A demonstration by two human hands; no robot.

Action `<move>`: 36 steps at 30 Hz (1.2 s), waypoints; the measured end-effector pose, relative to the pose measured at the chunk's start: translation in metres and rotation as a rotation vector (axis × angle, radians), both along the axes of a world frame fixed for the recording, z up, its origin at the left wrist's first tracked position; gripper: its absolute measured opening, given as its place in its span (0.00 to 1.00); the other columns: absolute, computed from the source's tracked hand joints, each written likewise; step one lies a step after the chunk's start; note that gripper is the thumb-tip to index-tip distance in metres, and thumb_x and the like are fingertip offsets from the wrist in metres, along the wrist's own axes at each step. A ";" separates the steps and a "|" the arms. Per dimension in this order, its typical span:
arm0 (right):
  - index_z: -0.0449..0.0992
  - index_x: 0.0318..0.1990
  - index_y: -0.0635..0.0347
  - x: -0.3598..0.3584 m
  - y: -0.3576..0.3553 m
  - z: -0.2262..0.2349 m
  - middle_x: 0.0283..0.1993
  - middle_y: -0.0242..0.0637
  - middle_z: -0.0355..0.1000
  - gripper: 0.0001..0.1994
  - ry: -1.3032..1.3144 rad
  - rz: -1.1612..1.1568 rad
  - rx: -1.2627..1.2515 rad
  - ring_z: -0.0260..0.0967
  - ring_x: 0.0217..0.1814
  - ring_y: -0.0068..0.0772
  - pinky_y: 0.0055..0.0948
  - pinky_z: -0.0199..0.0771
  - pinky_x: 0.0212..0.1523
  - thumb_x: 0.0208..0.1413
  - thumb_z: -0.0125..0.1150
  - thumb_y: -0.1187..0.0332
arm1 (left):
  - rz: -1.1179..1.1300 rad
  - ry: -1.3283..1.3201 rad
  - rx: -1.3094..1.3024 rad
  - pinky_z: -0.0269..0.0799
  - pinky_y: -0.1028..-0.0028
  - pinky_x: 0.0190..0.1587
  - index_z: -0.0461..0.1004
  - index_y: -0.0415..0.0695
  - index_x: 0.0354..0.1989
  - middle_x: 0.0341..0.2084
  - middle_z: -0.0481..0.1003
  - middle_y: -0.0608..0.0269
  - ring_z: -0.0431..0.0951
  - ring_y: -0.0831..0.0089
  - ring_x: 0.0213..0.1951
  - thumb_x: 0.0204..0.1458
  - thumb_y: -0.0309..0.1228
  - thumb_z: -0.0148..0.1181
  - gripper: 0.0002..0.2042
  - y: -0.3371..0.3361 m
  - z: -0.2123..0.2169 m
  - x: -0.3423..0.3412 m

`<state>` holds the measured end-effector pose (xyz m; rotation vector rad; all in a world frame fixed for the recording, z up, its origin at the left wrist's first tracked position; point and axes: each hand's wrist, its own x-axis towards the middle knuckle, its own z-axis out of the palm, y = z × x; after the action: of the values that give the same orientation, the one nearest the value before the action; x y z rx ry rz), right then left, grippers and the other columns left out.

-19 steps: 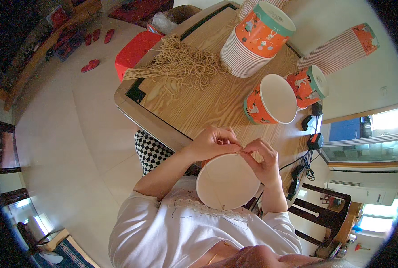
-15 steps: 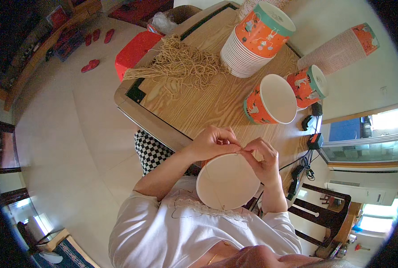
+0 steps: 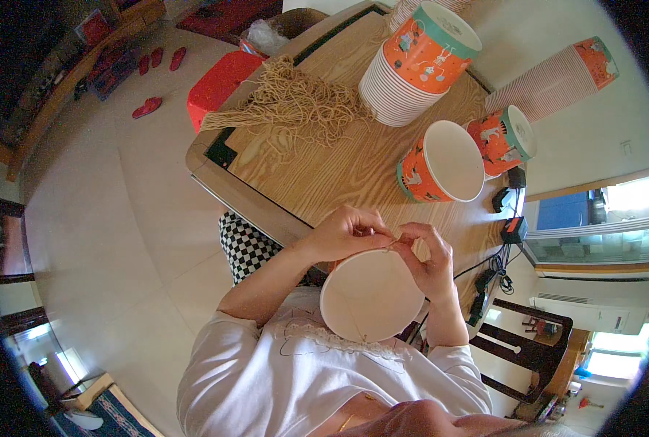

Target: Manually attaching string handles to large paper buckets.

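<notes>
Paper bowl (image 3: pixel 372 295) just beneath left hand (image 3: pixel 346 233) and right hand (image 3: pixel 426 255).

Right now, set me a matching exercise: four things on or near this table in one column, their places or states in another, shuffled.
Things:
1. paper bowl
2. bundle of strings
3. tall stack of bowls
4. red stool

Places or states:
A. on the floor past the table's far corner
B. spread loose on the wooden table
C. held between left hand and right hand
D. nested upside down, one over another

Pairs: 1-C, 2-B, 3-D, 4-A
</notes>
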<state>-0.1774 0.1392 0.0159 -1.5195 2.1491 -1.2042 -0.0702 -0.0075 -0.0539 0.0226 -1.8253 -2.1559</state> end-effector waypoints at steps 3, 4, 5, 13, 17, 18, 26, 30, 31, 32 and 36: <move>0.71 0.28 0.65 -0.004 0.000 -0.001 0.27 0.36 0.69 0.07 0.038 0.045 -0.017 0.68 0.30 0.30 0.24 0.68 0.32 0.41 0.62 0.81 | -0.023 0.006 -0.008 0.61 0.81 0.27 0.78 0.42 0.31 0.23 0.70 0.70 0.66 0.84 0.25 0.45 0.31 0.62 0.07 0.000 0.000 0.000; 0.71 0.27 0.65 -0.006 0.001 -0.002 0.27 0.36 0.69 0.07 0.073 0.089 -0.022 0.69 0.30 0.31 0.24 0.68 0.32 0.40 0.62 0.82 | -0.030 -0.021 -0.023 0.61 0.81 0.26 0.78 0.42 0.32 0.23 0.70 0.70 0.66 0.85 0.25 0.45 0.31 0.62 0.07 -0.001 0.002 0.001; 0.71 0.27 0.65 -0.007 0.001 -0.002 0.27 0.36 0.69 0.07 0.073 0.089 -0.022 0.69 0.30 0.31 0.24 0.68 0.32 0.40 0.62 0.82 | -0.038 -0.047 -0.038 0.61 0.81 0.26 0.77 0.42 0.32 0.23 0.71 0.70 0.66 0.85 0.24 0.45 0.31 0.61 0.08 -0.001 0.004 0.001; 0.72 0.28 0.62 -0.006 0.001 0.001 0.29 0.37 0.70 0.07 0.053 0.127 0.021 0.68 0.32 0.38 0.30 0.68 0.32 0.41 0.62 0.79 | -0.058 -0.083 -0.040 0.60 0.83 0.25 0.77 0.43 0.31 0.21 0.72 0.73 0.64 0.87 0.22 0.45 0.31 0.62 0.07 -0.001 0.004 0.000; 0.72 0.28 0.62 -0.006 0.000 0.000 0.29 0.37 0.70 0.07 0.041 0.133 0.000 0.68 0.32 0.38 0.30 0.68 0.32 0.41 0.62 0.79 | -0.047 -0.052 -0.025 0.59 0.84 0.24 0.77 0.42 0.31 0.21 0.72 0.73 0.64 0.88 0.21 0.45 0.31 0.62 0.07 0.000 0.003 -0.001; 0.72 0.28 0.62 -0.006 0.000 0.000 0.29 0.37 0.70 0.07 0.034 0.137 -0.003 0.68 0.32 0.38 0.30 0.68 0.32 0.41 0.62 0.79 | -0.047 -0.052 -0.025 0.59 0.84 0.24 0.77 0.42 0.31 0.21 0.72 0.73 0.64 0.88 0.21 0.45 0.31 0.62 0.07 -0.001 0.003 0.000; 0.71 0.28 0.62 -0.006 0.001 -0.002 0.28 0.38 0.70 0.07 0.010 0.140 0.002 0.69 0.32 0.38 0.30 0.68 0.32 0.41 0.62 0.80 | -0.092 -0.120 -0.003 0.58 0.82 0.23 0.77 0.46 0.28 0.19 0.69 0.76 0.64 0.87 0.22 0.45 0.35 0.62 0.07 -0.002 0.009 0.003; 0.71 0.27 0.66 -0.005 0.001 -0.001 0.27 0.37 0.69 0.06 0.025 0.143 -0.023 0.68 0.29 0.30 0.24 0.67 0.31 0.40 0.61 0.83 | -0.079 -0.088 -0.033 0.58 0.82 0.23 0.75 0.45 0.29 0.19 0.70 0.75 0.64 0.87 0.22 0.46 0.34 0.61 0.07 0.000 0.004 0.001; 0.71 0.27 0.65 -0.005 0.001 -0.002 0.27 0.36 0.69 0.06 0.027 0.141 -0.017 0.68 0.29 0.30 0.24 0.67 0.31 0.40 0.61 0.83 | -0.078 -0.079 -0.044 0.60 0.83 0.23 0.75 0.43 0.30 0.20 0.71 0.74 0.65 0.87 0.22 0.47 0.33 0.60 0.07 0.000 0.004 0.001; 0.71 0.27 0.65 -0.005 0.001 -0.002 0.27 0.36 0.69 0.06 0.027 0.141 -0.016 0.68 0.29 0.30 0.24 0.67 0.31 0.40 0.61 0.83 | -0.077 -0.069 -0.056 0.62 0.83 0.23 0.74 0.41 0.31 0.20 0.71 0.72 0.66 0.87 0.22 0.47 0.31 0.59 0.07 0.000 0.005 0.001; 0.71 0.27 0.65 -0.005 0.002 -0.005 0.27 0.36 0.69 0.06 0.037 0.117 0.022 0.68 0.29 0.29 0.23 0.67 0.31 0.42 0.62 0.80 | -0.114 -0.101 0.013 0.63 0.83 0.24 0.72 0.41 0.33 0.20 0.71 0.70 0.68 0.85 0.23 0.49 0.31 0.57 0.07 0.003 0.001 -0.002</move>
<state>-0.1820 0.1408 0.0111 -1.6456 2.0571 -1.1183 -0.0722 -0.0045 -0.0531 0.0318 -1.9108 -2.2826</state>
